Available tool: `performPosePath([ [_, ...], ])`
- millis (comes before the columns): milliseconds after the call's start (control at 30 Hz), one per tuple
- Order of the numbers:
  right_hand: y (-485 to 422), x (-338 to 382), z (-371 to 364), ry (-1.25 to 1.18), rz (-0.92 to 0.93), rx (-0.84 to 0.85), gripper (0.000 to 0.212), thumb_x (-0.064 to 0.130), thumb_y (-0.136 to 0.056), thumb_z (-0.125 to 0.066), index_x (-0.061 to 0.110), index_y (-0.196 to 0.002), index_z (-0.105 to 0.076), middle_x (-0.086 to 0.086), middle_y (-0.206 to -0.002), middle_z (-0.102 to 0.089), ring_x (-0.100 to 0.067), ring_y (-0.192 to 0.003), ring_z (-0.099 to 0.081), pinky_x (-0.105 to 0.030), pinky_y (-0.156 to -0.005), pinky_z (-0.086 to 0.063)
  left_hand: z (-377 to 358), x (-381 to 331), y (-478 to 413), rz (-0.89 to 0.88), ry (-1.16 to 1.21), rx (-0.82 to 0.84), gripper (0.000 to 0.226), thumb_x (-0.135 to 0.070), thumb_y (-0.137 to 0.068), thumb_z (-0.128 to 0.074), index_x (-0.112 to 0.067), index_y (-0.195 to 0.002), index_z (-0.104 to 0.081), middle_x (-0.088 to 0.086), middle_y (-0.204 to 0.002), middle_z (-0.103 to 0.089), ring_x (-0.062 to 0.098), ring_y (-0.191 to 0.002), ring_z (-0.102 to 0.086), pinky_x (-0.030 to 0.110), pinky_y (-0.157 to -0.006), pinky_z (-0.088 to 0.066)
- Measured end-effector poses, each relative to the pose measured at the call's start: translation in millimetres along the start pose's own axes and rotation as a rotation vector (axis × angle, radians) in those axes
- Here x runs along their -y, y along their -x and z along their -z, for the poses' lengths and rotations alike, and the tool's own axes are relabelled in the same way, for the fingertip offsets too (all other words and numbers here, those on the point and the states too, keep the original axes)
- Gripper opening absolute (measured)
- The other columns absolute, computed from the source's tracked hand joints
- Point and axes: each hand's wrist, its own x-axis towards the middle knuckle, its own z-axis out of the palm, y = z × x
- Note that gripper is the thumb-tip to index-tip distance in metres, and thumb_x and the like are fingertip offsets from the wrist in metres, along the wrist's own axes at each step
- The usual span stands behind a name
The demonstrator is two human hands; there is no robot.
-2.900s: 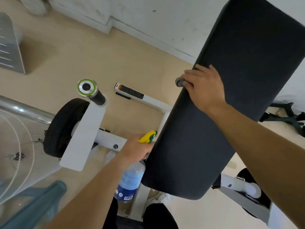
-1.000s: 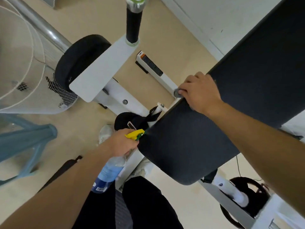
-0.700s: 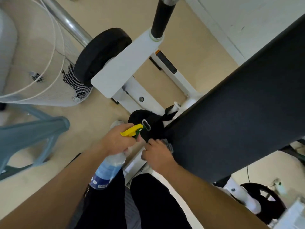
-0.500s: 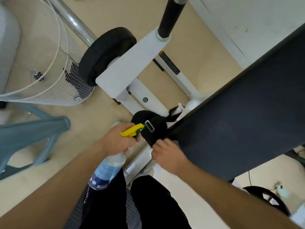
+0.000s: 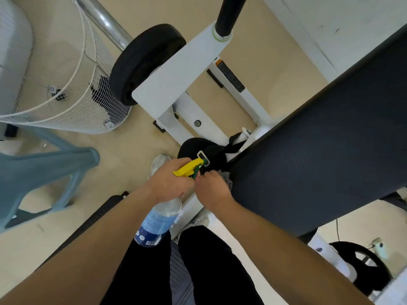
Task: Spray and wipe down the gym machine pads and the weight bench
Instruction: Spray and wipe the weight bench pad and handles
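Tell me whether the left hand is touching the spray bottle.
Touching. The head view shows the left hand gripping the spray bottle by its neck.

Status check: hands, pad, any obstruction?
Left hand grips spray bottle. Right hand holds grey cloth at black pad near end. Buckled strap beside yellow sprayer head.
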Motion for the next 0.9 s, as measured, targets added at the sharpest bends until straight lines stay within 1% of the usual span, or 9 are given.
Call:
performPosePath([
  [100,6.8,-8.7,4.6,0.021,0.033,-0.001,0.028,0.019,-0.097,-0.046,0.019,-0.115,-0.067,-0.003,-0.112,-0.065,-0.028,-0.106,-0.056,-0.041,-0.088,-0.039,-0.1,4.4,6.7,-0.015,0.004,-0.004,0.061,-0.047,-0.052,-0.055,-0.004,-0.094,-0.064,0.033,-0.095,-0.062,0.028,-0.060,-0.052,0.031,-0.051,-0.045],
  [167,15.1,-37.4,23.9,-0.036,-0.033,-0.063,0.025,0.021,-0.096,-0.049,0.021,-0.109,-0.069,-0.003,-0.111,-0.065,-0.028,-0.106,-0.057,-0.040,-0.088,-0.040,-0.6,7.6,9.7,-0.016,-0.008,0.001,0.060,-0.049,-0.054,-0.056,-0.005,-0.094,-0.064,0.032,-0.095,-0.062,0.025,-0.057,-0.051,0.031,-0.051,-0.046],
  [333,36.4,-131.7,68.8,-0.017,-0.331,-0.052,0.010,0.020,-0.089,-0.058,0.022,-0.092,-0.068,0.000,-0.100,-0.066,-0.025,-0.105,-0.055,-0.037,-0.090,-0.036,-7.0,8.9,10.0,-0.003,-0.009,0.012,0.053,-0.044,-0.054,-0.057,-0.006,-0.090,-0.063,0.031,-0.095,-0.062,0.024,-0.055,-0.050,0.030,-0.050,-0.044],
  [467,37.0,-124.8,65.3,-0.073,-0.472,-0.111,0.011,0.015,-0.089,-0.056,0.019,-0.092,-0.066,-0.004,-0.098,-0.066,-0.027,-0.105,-0.054,-0.038,-0.087,-0.035,-14.4,0.2,9.6,-0.017,-0.018,0.032,0.039,-0.034,-0.061,-0.059,-0.005,-0.086,-0.062,0.033,-0.091,-0.058,0.024,-0.057,-0.048,0.029,-0.049,-0.043],
  [633,22.8,-52.2,27.9,-0.215,-0.311,-0.217,0.026,0.016,-0.095,-0.047,0.015,-0.097,-0.073,-0.006,-0.099,-0.067,-0.029,-0.104,-0.053,-0.040,-0.093,-0.039,-14.9,-13.1,1.7,-0.041,-0.032,0.036,0.018,-0.009,-0.072,-0.058,-0.009,-0.087,-0.068,0.017,-0.082,-0.066,0.015,-0.054,-0.052,0.029,-0.049,-0.045],
  [700,19.7,-41.9,16.0,-0.255,-0.246,-0.205,0.019,0.017,-0.092,-0.055,0.015,-0.092,-0.073,-0.005,-0.093,-0.066,-0.028,-0.099,-0.054,-0.041,-0.093,-0.042,-14.3,-20.6,-2.8,-0.052,-0.069,0.015,0.016,0.004,-0.077,-0.057,-0.005,-0.088,-0.067,0.004,-0.067,-0.063,0.014,-0.048,-0.051,0.026,-0.047,-0.044],
  [767,23.2,-41.8,7.4,-0.242,-0.168,-0.264,0.002,0.019,-0.080,-0.072,0.017,-0.080,-0.072,-0.003,-0.078,-0.063,-0.026,-0.084,-0.056,-0.039,-0.081,-0.049,-14.9,-28.2,-6.2,-0.058,-0.125,-0.005,0.014,0.012,-0.077,-0.055,0.001,-0.085,-0.060,0.002,-0.055,-0.050,0.013,-0.043,-0.047,0.023,-0.045,-0.041],
  [800,26.2,-44.6,6.2,-0.223,-0.133,-0.293,0.006,0.020,-0.077,-0.076,0.017,-0.080,-0.072,-0.003,-0.076,-0.062,-0.027,-0.080,-0.056,-0.039,-0.077,-0.049,-16.9,-33.6,-7.1,-0.059,-0.151,-0.002,0.014,0.013,-0.075,-0.054,0.001,-0.080,-0.056,0.002,-0.052,-0.046,0.012,-0.042,-0.044,0.022,-0.045,-0.040],
  [900,38.3,-69.3,17.4,-0.149,-0.025,-0.276,0.021,0.025,-0.097,-0.052,0.018,-0.109,-0.068,-0.002,-0.101,-0.065,-0.028,-0.101,-0.054,-0.043,-0.088,-0.041,-25.3,-54.4,-7.4,-0.071,-0.167,0.016,0.023,0.010,-0.075,-0.055,-0.013,-0.071,-0.056,-0.002,-0.050,-0.053,0.013,-0.044,-0.048,0.021,-0.045,-0.041],
])
